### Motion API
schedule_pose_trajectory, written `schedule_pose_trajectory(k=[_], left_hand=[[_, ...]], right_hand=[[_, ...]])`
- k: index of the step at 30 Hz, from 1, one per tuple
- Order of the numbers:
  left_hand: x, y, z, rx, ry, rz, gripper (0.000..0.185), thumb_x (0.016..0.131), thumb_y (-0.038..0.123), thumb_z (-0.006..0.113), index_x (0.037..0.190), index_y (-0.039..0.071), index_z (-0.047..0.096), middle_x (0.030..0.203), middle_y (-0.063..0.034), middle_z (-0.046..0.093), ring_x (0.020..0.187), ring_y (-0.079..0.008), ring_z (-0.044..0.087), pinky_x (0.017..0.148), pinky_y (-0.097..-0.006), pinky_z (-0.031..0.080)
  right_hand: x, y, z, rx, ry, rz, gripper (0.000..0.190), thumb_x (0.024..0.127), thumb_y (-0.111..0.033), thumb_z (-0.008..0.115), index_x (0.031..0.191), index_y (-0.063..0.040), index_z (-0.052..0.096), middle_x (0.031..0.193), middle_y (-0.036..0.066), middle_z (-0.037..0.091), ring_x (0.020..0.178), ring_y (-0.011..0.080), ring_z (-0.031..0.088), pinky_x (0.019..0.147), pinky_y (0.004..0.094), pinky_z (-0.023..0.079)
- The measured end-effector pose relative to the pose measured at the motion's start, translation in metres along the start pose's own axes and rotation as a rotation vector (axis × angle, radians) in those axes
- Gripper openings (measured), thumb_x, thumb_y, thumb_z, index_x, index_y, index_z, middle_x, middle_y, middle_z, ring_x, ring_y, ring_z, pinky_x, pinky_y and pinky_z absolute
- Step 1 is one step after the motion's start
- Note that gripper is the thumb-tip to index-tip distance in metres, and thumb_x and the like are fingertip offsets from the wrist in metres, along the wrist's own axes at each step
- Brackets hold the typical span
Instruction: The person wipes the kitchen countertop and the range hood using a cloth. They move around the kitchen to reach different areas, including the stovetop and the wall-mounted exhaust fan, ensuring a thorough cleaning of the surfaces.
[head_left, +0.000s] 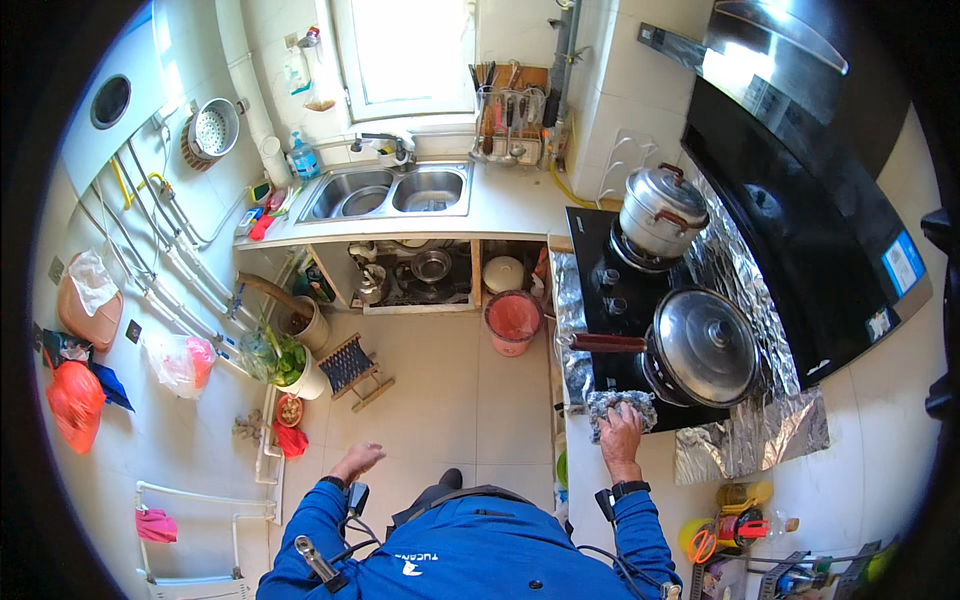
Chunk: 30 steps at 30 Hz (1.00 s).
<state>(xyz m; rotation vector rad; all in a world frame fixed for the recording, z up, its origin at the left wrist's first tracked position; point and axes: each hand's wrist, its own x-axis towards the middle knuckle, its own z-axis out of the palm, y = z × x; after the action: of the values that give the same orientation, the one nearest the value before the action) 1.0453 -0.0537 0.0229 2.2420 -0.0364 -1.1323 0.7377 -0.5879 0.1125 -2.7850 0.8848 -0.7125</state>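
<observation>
My right hand (621, 439) presses down on a crumpled grey patterned cloth (639, 405) at the front corner of the black gas stove (592, 300). Just beyond it sits a wok with a metal lid (705, 345). The wok's dark red handle (609, 343) points left across the stove. A lidded aluminium pot (660, 217) stands on the far burner. Over the floor at my left side, my left hand (361, 459) hangs with nothing in it, its fingers loosely extended.
A double steel sink (386, 191) is set in the far counter, near a utensil rack (510, 124). Below are a pink bucket (513, 322) and a small folding stool (352, 367). Foil (750, 442) lines the stove's wall side. Bottles and orange scissors (703, 544) are at lower right.
</observation>
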Motion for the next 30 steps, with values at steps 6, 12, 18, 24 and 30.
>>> schedule_pose_trajectory(k=[6,12,18,24,30], left_hand=[[0.035,0.003,-0.084,-0.906,0.092,-0.023,0.050,0.097,0.031,0.068,0.138,0.008,0.050,0.129,-0.0137,0.055,0.106,-0.0275,0.057,0.095,-0.0536,0.057],[0.053,-0.049,-0.172,-1.312,0.293,0.040,0.082,0.100,0.040,0.063,0.162,0.004,0.022,0.168,-0.0238,0.020,0.156,-0.0454,0.015,0.120,-0.0636,0.028],[0.068,-0.102,-0.225,-0.640,0.498,-0.174,0.021,0.095,0.027,0.061,0.107,0.011,0.066,0.107,-0.0067,0.067,0.086,-0.0174,0.066,0.071,-0.0462,0.058],[0.071,-0.104,-0.183,-0.250,0.198,0.064,0.023,0.091,0.026,0.070,0.103,0.006,0.072,0.094,-0.0046,0.065,0.083,-0.0195,0.062,0.066,-0.0400,0.057],[0.097,-0.061,-0.151,-0.038,-0.006,-0.130,0.048,0.092,0.030,0.069,0.131,0.001,0.067,0.104,-0.0125,0.074,0.091,-0.0255,0.069,0.074,-0.0415,0.058]], right_hand=[[0.038,-0.019,0.025,-0.114,0.014,0.155,0.035,0.085,-0.025,0.077,0.112,-0.003,0.073,0.129,0.022,0.063,0.123,0.0396,0.055,0.108,0.0529,0.041],[0.027,-0.025,0.023,-0.139,-0.041,0.193,0.049,0.085,-0.030,0.076,0.125,-0.002,0.068,0.139,0.024,0.057,0.130,0.0431,0.051,0.113,0.0545,0.038],[0.020,-0.029,0.032,-0.152,-0.070,0.275,0.047,0.089,-0.026,0.070,0.129,-0.001,0.067,0.143,0.024,0.055,0.136,0.0448,0.046,0.119,0.0538,0.032],[0.052,-0.048,0.055,-0.188,-0.112,0.333,0.048,0.090,-0.022,0.071,0.134,-0.004,0.064,0.146,0.025,0.052,0.139,0.0466,0.043,0.120,0.0546,0.030],[0.067,-0.048,0.065,-0.145,-0.072,0.313,0.047,0.091,-0.014,0.067,0.137,-0.007,0.061,0.145,0.022,0.053,0.137,0.0429,0.045,0.119,0.0520,0.032]])
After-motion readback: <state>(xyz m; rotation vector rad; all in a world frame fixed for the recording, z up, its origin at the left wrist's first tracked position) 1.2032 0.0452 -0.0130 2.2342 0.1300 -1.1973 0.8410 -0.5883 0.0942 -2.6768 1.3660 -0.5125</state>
